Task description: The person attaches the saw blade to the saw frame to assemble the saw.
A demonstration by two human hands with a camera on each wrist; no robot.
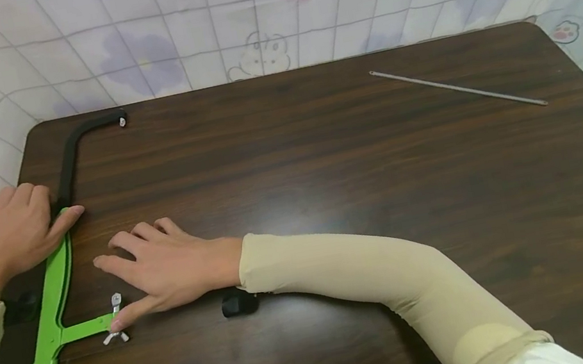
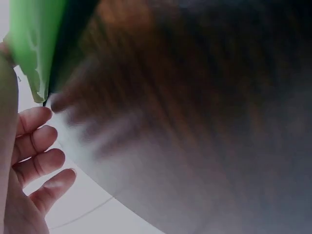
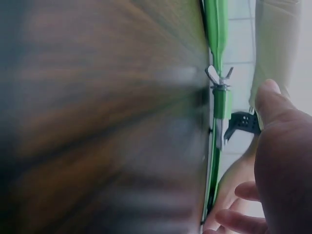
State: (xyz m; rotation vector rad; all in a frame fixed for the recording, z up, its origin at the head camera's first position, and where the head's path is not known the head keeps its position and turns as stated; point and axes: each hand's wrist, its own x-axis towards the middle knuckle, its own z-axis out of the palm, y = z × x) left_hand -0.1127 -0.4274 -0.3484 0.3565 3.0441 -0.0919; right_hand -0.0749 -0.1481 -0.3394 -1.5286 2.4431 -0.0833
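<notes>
A green hacksaw frame [image 1: 59, 275] with a black curved front arm [image 1: 68, 163] lies along the left side of the table. My left hand [image 1: 14, 234] is at the joint of green and black, its thumb across the frame; in the left wrist view its fingers [image 2: 40, 139] are loosely bent beside the green part. My right hand [image 1: 168, 265] hovers with spread fingers to the right of the frame. Its thumb is by the metal wing nut [image 3: 219, 78] on the short green arm; touching I cannot tell. Neither hand visibly grips anything.
A thin grey saw blade [image 1: 456, 88] lies slanted at the back right of the dark wooden table [image 1: 322, 157]. A small black piece [image 1: 239, 303] shows under the right wrist. Patterned cloth [image 1: 251, 20] rises behind the table's far edge.
</notes>
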